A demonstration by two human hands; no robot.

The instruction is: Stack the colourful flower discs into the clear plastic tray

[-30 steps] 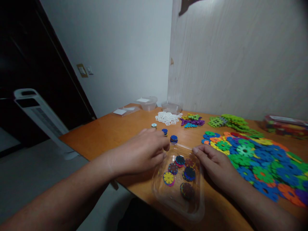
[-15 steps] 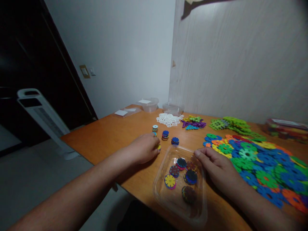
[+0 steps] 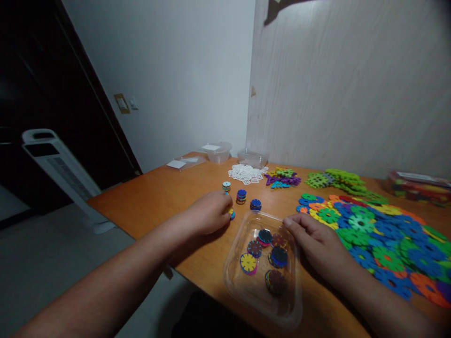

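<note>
The left hand (image 3: 211, 212) bends its fingers around a short stack of small, notched, yellow-and-blue discs (image 3: 232, 214) on the orange-brown wooden table (image 3: 148, 202); most of the stack is hidden, so whether the fingertips press on it cannot be told. The right hand (image 3: 313, 237) pinches, between thumb and forefinger, the far right corner of a clear, rectangular plastic tray (image 3: 248, 291) with rounded corners.

The tray sits upright on the table, near its edge, with small notched discs in several colours inside, a yellow disc (image 3: 248, 263) among them. Just beyond it stand a blue-topped stack (image 3: 255, 204), a multicoloured stack (image 3: 241, 196) and a white-topped stack (image 3: 226, 186).

The discs look light, thin and fairly stiff, probably smooth plastic, so a loose stack could slide apart. A grip on opposite sides of its rim, low enough to catch the bottom disc, should suit it best. The tray seems light and slightly flexible, likely to skid or crease under hard pressure; its rolled rim offers the firmest hold.
</note>
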